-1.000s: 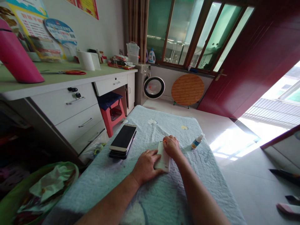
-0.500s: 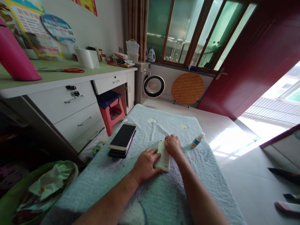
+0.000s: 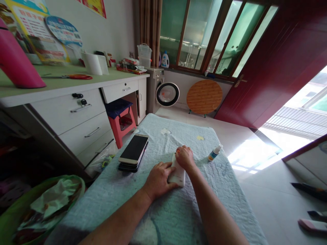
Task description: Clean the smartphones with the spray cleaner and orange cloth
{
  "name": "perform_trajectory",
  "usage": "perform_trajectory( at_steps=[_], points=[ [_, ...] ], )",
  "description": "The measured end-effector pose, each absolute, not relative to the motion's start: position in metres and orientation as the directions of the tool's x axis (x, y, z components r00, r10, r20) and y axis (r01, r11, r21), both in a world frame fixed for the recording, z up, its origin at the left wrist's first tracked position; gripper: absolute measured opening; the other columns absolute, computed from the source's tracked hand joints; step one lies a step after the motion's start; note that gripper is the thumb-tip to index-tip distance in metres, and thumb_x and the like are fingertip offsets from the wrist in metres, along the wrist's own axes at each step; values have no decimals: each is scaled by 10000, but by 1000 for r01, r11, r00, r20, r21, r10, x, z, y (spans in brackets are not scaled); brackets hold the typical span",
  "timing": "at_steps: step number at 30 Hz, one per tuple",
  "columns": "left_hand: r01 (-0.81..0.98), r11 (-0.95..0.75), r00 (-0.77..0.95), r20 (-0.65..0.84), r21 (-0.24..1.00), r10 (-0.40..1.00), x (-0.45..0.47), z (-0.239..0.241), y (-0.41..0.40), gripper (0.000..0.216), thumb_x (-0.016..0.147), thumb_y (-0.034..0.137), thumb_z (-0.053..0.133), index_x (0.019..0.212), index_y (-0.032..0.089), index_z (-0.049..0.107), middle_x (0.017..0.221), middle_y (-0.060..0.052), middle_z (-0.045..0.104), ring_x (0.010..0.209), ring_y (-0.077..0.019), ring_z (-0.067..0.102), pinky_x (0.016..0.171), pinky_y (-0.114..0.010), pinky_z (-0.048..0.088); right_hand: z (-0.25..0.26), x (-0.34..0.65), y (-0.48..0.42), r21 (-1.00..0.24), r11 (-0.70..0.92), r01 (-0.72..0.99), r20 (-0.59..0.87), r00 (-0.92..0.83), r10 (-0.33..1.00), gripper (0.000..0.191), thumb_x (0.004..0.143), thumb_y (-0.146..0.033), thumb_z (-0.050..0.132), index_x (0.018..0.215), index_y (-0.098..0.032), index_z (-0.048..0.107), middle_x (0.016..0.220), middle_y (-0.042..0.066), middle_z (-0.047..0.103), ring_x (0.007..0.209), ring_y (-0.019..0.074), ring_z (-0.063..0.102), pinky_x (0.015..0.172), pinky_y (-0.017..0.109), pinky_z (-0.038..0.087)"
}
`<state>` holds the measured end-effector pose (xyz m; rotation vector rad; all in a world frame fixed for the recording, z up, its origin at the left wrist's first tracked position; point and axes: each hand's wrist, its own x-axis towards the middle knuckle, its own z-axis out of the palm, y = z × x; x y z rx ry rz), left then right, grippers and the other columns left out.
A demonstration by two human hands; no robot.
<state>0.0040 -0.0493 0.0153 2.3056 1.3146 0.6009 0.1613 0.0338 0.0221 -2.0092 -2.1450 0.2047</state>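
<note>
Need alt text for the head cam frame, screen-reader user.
Two bare hands rest on a white phone lying on a pale blue cloth: the left hand holds its left edge, the right hand curls over its far end. A stack of phones lies to the left, a small spray bottle to the right.

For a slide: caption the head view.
Left hand and right hand hold a white phone on a light-blue towel.

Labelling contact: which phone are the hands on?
The white phone, held by left hand and right hand; the gold-edged phone tops an untouched stack further left.
</note>
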Motion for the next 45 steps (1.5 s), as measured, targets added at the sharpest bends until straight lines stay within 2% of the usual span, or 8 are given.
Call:
perform_trajectory(
  at_steps=[7,14,23,29,36,39,45],
  points=[
    [694,-487,470,179,530,864,5,17,-50,555,709,598,727,1114,220,684,1239,-102,625,1075,-315,565,942,-429,438,21,185,25,-243,22,970,64,-7,998,275,849,-171,455,944,-148,712,958,123,652,885,207,560,843,304,350],
    [685,-496,476,187,533,859,4,13,-48,576,712,597,722,1146,222,669,1279,-103,607,1116,-316,556,983,-430,416,25,197,14,-295,15,955,70,6,998,276,856,-176,457,974,-157,706,923,89,671,870,181,577,824,253,366],
    [684,-508,479,203,524,854,4,9,-46,590,717,621,699,1136,208,674,1296,-119,599,1130,-329,561,1006,-463,406,28,197,-11,-396,157,905,106,-125,986,231,804,-156,503,872,-151,724,841,69,677,802,163,585,756,237,375],
    [692,-506,476,202,515,856,4,5,-46,587,706,607,718,1144,218,670,1294,-122,602,1126,-328,566,1000,-473,414,41,200,-26,-468,153,870,16,-165,986,232,723,-152,510,792,-175,731,742,37,690,692,140,583,665,224,372],
    [693,-496,466,200,523,862,4,6,-47,622,696,586,736,1177,199,660,1306,-130,596,1140,-329,563,1002,-471,418,46,210,-31,-602,93,793,-84,-179,980,232,712,-185,504,773,-178,727,645,6,672,589,123,578,580,208,379],
    [694,-494,466,196,524,863,4,9,-47,570,692,528,759,1155,209,668,1305,-120,598,1144,-322,562,1007,-464,416,38,211,-27,-597,83,798,-15,-115,993,241,722,-193,517,820,-178,736,680,16,688,640,142,602,643,223,412],
    [691,-491,466,193,531,864,5,10,-46,571,678,478,777,1165,203,663,1310,-116,597,1142,-321,563,1011,-464,414,17,209,-14,-573,158,804,192,-55,980,282,793,-212,504,960,-163,725,927,74,716,860,195,631,817,283,437]
  ],
)
